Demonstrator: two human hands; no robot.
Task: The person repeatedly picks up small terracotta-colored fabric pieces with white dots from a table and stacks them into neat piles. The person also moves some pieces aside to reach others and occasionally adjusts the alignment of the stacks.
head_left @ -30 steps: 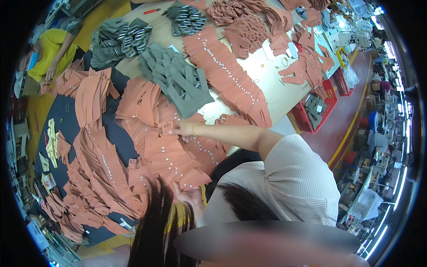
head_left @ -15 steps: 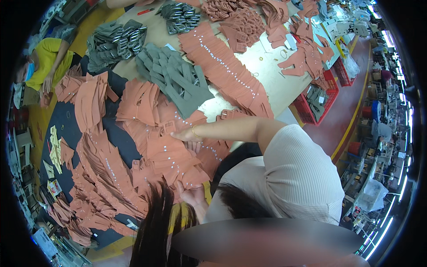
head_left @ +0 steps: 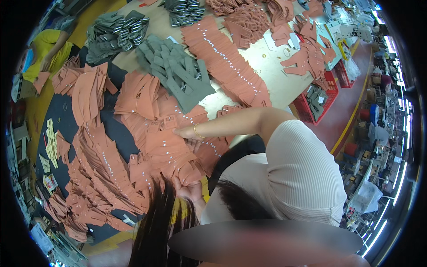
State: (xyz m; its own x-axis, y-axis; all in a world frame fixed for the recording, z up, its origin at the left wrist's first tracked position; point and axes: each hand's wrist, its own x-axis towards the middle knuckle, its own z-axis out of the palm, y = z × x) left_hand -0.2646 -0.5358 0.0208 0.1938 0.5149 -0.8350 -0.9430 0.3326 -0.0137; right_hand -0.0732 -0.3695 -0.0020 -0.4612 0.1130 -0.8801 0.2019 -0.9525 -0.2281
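Note:
Coral-coloured cut flat pieces (head_left: pixel 167 149), marked with small white labels, lie fanned and overlapping in front of me. My right hand (head_left: pixel 191 137) reaches across from the right with a gold bracelet at the wrist. Its thumb lies over the pieces and its fingers curl at their edge, partly hidden. My left hand (head_left: pixel 189 189) is at the near edge of the same pile, fingers closed on the edge of the pieces, some fingertips hidden under them. Just beyond my right hand, a coral strap with a buckle (head_left: pixel 170 121) rests on the pile.
Grey-green strap pieces (head_left: pixel 178 71) are heaped beyond, beside dark buckled straps (head_left: pixel 118 35). A long coral row (head_left: pixel 227 62) crosses the pale table (head_left: pixel 284 84). Red crates (head_left: pixel 327 100) stand at the right. A person in yellow (head_left: pixel 46 53) sits at the far left.
My left hand has risen slightly to the edge of the coral pieces, and its fingers have closed there. My right hand has shifted a little to the right. The person in yellow now holds a coral piece.

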